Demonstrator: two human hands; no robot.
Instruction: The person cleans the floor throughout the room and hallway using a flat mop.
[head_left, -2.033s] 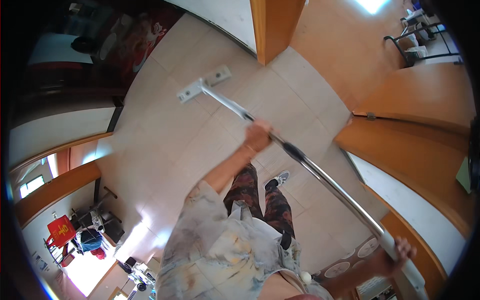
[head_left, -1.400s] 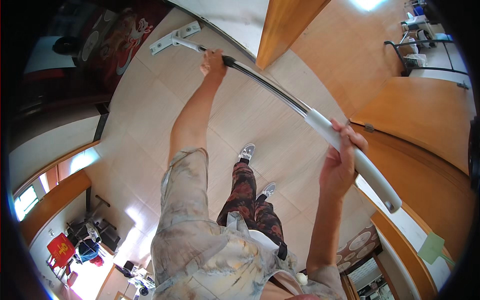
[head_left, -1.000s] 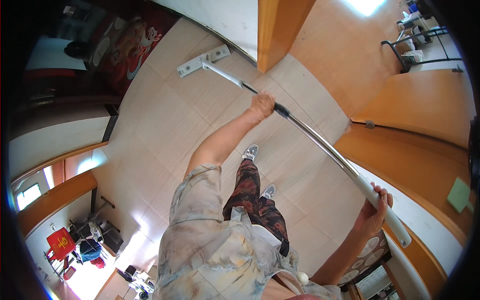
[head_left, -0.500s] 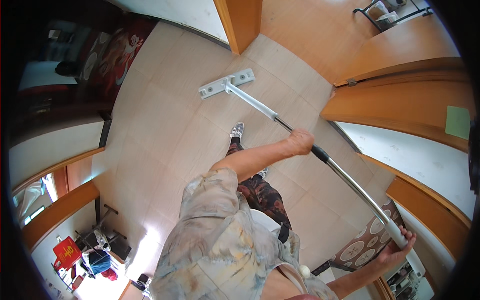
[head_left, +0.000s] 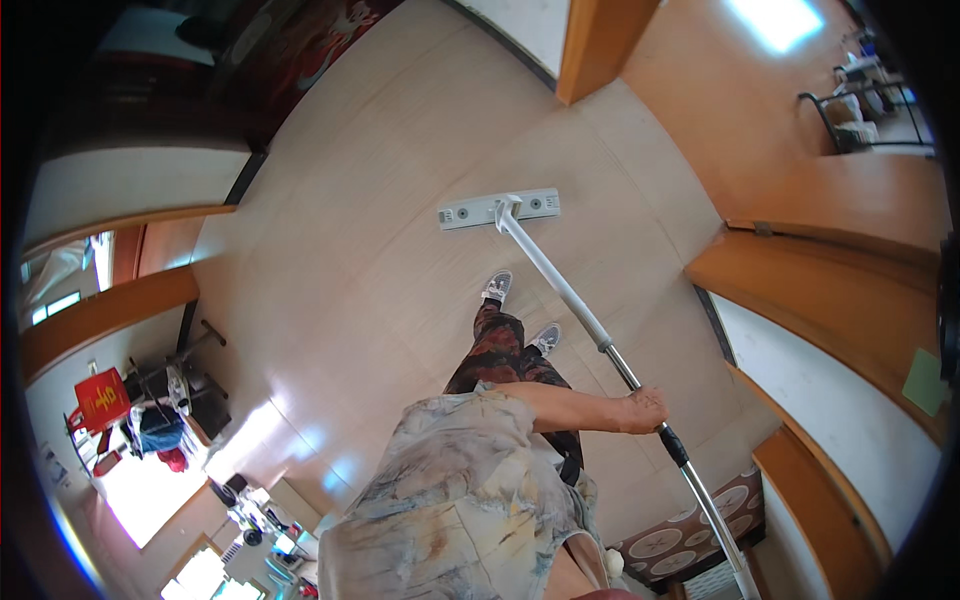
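Observation:
My left hand point(head_left: 643, 410) is wrapped round the metal pole of a flat mop, just above its black collar. A long white sleeve point(head_left: 560, 285) covers the lower part of the pole. The white rectangular mop head point(head_left: 470, 213) lies on the tiled floor point(head_left: 380, 220), ahead of my feet. A swivel joint links head and pole. The upper pole point(head_left: 715, 512) runs down to the lower right edge, where its end is out of sight. My right hand does not show.
Wooden door frames point(head_left: 600, 45) and a door point(head_left: 830, 290) stand ahead and right. A dark cabinet point(head_left: 190, 90) is at far left. Clothes and a red bag point(head_left: 102, 400) lie lower left, near a rack. A patterned brown panel point(head_left: 690, 530) is at lower right.
The mop head has come nearer to my feet and turned more level. My left hand has drawn back with the pole. My right hand, earlier on the pole's upper end, has left the view.

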